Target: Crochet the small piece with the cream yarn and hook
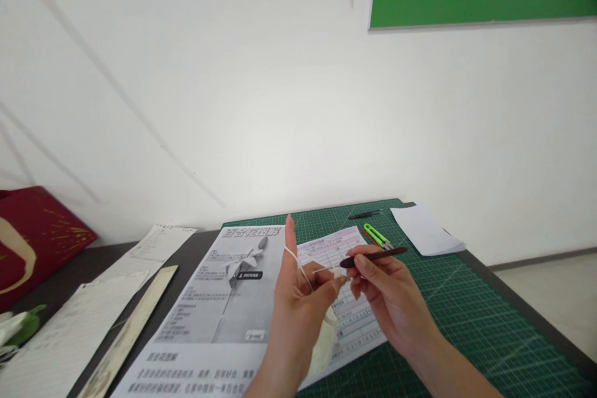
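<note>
Green gridded mat [471, 314], white wall [280, 106], left hand [300, 300] pinching pale crochet [337, 273], right hand [394, 295] gripping hook [375, 256].

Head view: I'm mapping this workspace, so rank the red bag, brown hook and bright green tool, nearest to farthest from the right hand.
1. Brown hook: held in the right hand.
2. Bright green tool: on the mat, beyond it.
3. Red bag: far left.
</note>
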Motion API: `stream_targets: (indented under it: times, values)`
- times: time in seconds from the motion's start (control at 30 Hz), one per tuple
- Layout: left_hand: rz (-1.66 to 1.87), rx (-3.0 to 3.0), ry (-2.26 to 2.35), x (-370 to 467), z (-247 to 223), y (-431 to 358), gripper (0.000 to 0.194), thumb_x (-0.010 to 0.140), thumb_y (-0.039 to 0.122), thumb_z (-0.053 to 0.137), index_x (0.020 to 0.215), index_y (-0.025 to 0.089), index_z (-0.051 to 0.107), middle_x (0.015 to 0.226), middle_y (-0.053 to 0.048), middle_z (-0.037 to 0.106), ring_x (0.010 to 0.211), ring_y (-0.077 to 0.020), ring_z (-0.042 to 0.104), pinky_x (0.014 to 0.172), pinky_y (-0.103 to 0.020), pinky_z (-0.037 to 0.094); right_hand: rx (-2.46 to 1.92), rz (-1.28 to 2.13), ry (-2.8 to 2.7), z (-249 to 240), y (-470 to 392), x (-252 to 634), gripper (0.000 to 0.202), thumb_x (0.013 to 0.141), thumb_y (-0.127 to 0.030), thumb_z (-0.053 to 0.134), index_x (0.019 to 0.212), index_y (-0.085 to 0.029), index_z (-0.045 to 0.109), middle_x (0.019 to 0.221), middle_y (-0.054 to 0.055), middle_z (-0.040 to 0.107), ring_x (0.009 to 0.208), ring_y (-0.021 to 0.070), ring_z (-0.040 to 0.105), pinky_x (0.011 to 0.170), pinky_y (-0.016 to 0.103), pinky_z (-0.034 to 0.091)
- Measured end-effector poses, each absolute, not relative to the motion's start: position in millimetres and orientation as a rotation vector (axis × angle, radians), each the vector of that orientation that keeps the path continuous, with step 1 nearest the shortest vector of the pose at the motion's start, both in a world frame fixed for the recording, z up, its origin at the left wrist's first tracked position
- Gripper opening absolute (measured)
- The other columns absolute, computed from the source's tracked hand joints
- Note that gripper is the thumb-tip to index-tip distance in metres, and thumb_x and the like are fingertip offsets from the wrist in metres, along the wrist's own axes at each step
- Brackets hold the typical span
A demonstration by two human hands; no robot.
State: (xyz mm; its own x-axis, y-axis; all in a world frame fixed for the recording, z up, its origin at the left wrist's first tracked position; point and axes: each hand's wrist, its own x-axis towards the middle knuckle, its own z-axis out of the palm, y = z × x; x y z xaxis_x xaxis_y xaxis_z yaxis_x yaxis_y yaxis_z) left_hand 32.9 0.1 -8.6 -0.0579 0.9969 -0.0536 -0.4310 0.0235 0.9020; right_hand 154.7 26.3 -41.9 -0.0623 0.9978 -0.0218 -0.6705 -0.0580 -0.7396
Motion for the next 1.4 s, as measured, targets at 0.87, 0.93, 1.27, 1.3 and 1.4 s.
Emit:
stream_targets:
  times: [0.87,0.93,1.27,1.3,1.4]
  values:
    - [1.369,0.845,1.084,37.9,-14.7,1.6,0.108,0.069,0.015,0.075,0.150,0.032,0.007,0.059,0.007,0.061,0.048,-0.0079,0.042,0.043,-0.018,0.023,-0.859,1.290,-0.888,-49.4,24.9,148.8,0.012,0.061,-0.021,0.083,0.071,-0.022,0.077,0.077,0.003,0.075,0.079,0.0225,0.067,0.076,0.036,0.053]
    - [1.333,0.859,1.081,36.7,-13.3,2.5,0.108,0.069,0.019,0.077,0.150,0.032,0.008,0.057,0.007,0.060,0.045,-0.0072,0.038,0.042,-0.018,0.020,-0.864,1.259,-0.889,-48.6,25.6,150.3,0.012,0.060,-0.021,0.084,0.070,-0.022,0.077,0.075,0.003,0.075,0.074,0.0213,0.067,0.072,0.034,0.054]
    - [1.195,0.784,1.150,-4.2,-23.6,36.3,0.032,0.089,0.031,0.058,0.117,0.017,0.058,0.115,-0.009,0.063,0.091,-0.0222,0.064,0.075,-0.042,0.055,-0.652,1.586,-0.771,-24.4,33.3,181.8,0.019,0.050,-0.018,0.088,0.063,-0.018,0.074,0.052,-0.002,0.066,0.045,0.0104,0.060,0.050,0.022,0.050]
    - [1.195,0.780,1.172,-6.7,-25.6,39.9,0.033,0.089,0.030,0.058,0.119,0.017,0.057,0.119,-0.010,0.061,0.096,-0.0239,0.063,0.078,-0.044,0.054,-0.653,1.605,-0.794,-22.1,32.2,184.7,0.019,0.050,-0.018,0.088,0.062,-0.018,0.074,0.052,-0.001,0.066,0.045,0.0112,0.061,0.049,0.022,0.050]
    - [1.200,0.789,1.218,-12.3,-28.2,46.1,0.034,0.089,0.029,0.059,0.121,0.018,0.056,0.123,-0.010,0.059,0.099,-0.0247,0.062,0.080,-0.046,0.053,-0.651,1.686,-0.898,-17.0,27.7,193.0,0.017,0.051,-0.019,0.088,0.061,-0.018,0.073,0.055,0.002,0.069,0.045,0.0143,0.064,0.044,0.022,0.047]
